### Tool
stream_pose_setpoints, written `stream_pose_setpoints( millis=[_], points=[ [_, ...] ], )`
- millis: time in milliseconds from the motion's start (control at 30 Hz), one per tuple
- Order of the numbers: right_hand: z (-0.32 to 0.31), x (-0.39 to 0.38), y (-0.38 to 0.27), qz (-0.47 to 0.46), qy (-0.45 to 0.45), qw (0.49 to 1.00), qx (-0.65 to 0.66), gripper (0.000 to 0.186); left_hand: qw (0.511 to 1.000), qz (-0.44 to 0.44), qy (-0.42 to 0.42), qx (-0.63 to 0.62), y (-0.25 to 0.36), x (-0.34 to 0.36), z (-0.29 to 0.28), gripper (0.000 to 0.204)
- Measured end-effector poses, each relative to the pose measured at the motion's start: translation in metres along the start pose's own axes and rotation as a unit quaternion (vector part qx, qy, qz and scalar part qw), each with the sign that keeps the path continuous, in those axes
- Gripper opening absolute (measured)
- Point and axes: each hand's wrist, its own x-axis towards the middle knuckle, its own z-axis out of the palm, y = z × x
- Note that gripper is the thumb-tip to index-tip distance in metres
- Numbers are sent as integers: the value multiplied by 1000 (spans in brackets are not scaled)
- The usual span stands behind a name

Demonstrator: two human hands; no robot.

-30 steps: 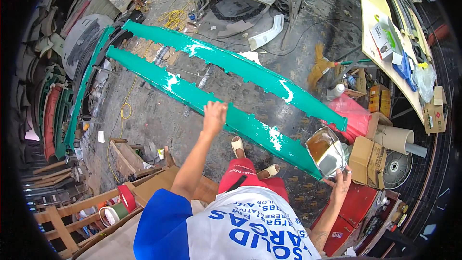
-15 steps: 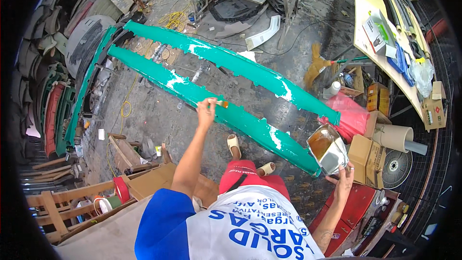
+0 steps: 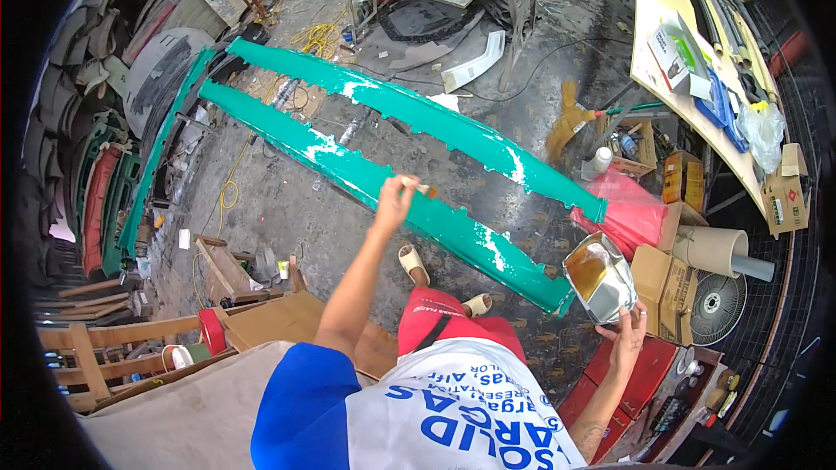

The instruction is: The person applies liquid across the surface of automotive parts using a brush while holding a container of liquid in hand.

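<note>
Workshop floor [image 3: 287, 218] beneath brush [image 3: 428, 191], blue-lettered shirt [image 3: 453, 405]

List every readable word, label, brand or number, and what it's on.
Wording withheld; locations only:
White shirt: large blue lettering, readable; smaller lines partly so.
Red shorts: small pale print, mostly blurred.
White-and-green box: print too small.
Cardboard carton at far right: dark print, too small.
Red cabinet: label, unreadable.

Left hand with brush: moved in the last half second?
Yes: left hand and its brush shifted right along the nearer green panel, away from its left white patch, toward its right white patch.
</note>
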Motion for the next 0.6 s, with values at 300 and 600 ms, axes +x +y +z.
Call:
stream_pose_setpoints(
  millis=[300, 600],
  points=[
    [-8, -4, 7, 3, 1, 1000, -2, 48, 993, -88, 82, 11, -35, 16, -24, 20],
    [-2, -16, 4, 4, 5, 1000, 17, 52, 993, 78, -14, 88, 86, -28, 66, 19]
  ],
)
